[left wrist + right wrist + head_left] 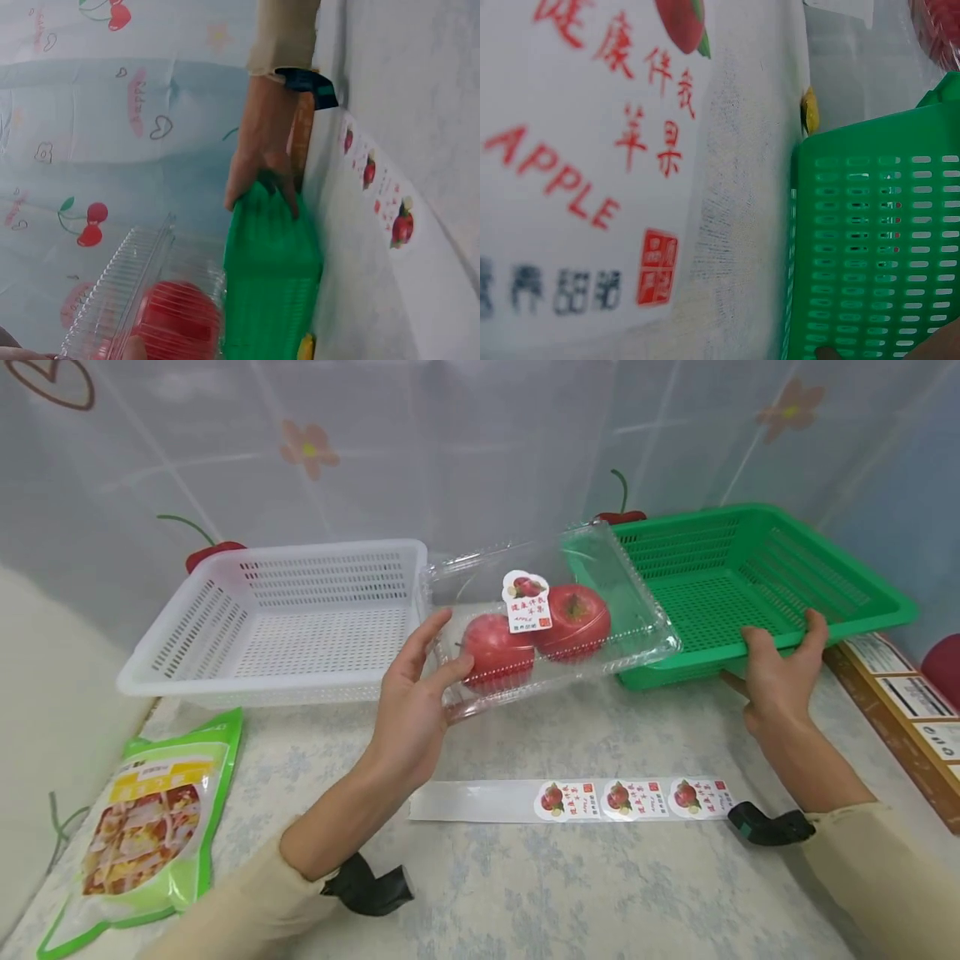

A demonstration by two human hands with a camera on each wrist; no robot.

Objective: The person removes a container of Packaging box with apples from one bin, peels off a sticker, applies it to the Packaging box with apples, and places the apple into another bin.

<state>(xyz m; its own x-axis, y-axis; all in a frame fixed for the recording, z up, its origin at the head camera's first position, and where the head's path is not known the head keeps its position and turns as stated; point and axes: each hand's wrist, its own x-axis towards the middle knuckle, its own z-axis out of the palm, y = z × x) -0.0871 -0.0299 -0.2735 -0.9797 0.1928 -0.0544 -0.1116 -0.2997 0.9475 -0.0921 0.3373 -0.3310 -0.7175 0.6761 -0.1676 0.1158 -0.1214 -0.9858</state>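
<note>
My left hand [405, 718] grips the left side of a clear plastic clamshell box [633, 597], thumb on top. Two red apples [498, 652] show inside it, and an apple sticker [528, 602] is on its lid. The box is tilted and held up between the two baskets, overlapping the green one in the head view. With fingers over its front rim, my right hand [783, 681] holds the green basket [697, 597], which is tipped, its right end higher. A strip of apple stickers [480, 802] lies on the table in front of the hands.
A white basket [300, 685] stands at the back left against the patterned curtain [480, 460]. Left of the hands lies a green-edged food bag [150, 835]. At the right edge are a printed cardboard box [907, 693] and a dark red round thing [943, 668].
</note>
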